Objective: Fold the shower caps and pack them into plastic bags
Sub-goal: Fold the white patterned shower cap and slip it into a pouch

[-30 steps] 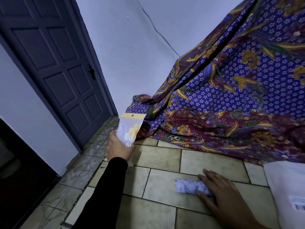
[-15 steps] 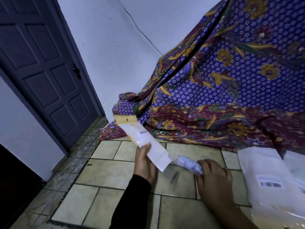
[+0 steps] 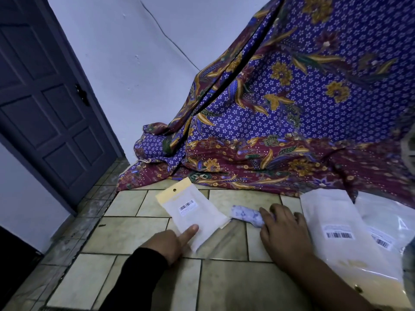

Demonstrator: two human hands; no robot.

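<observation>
A small plastic bag point(image 3: 193, 209) with a yellow header strip and a barcode label lies flat on the tiled floor. My left hand point(image 3: 173, 242) presses its near corner, thumb on top. Just right of it lies a folded shower cap point(image 3: 246, 215), pale blue with a white print, rolled into a short bundle. My right hand point(image 3: 284, 232) rests palm down on the cap's right end, fingers curled over it. The cap's left end nearly touches the bag's open end.
A stack of larger white plastic packs point(image 3: 336, 221) with barcode labels lies at the right. A purple and maroon floral cloth point(image 3: 292, 131) hangs behind down to the tiles point(image 3: 125, 234). A dark door point(image 3: 49, 104) stands at the left.
My left hand has lowered the plastic bag from the air onto the floor and now pins it flat. My right hand stays on the folded cap, beside the bag.
</observation>
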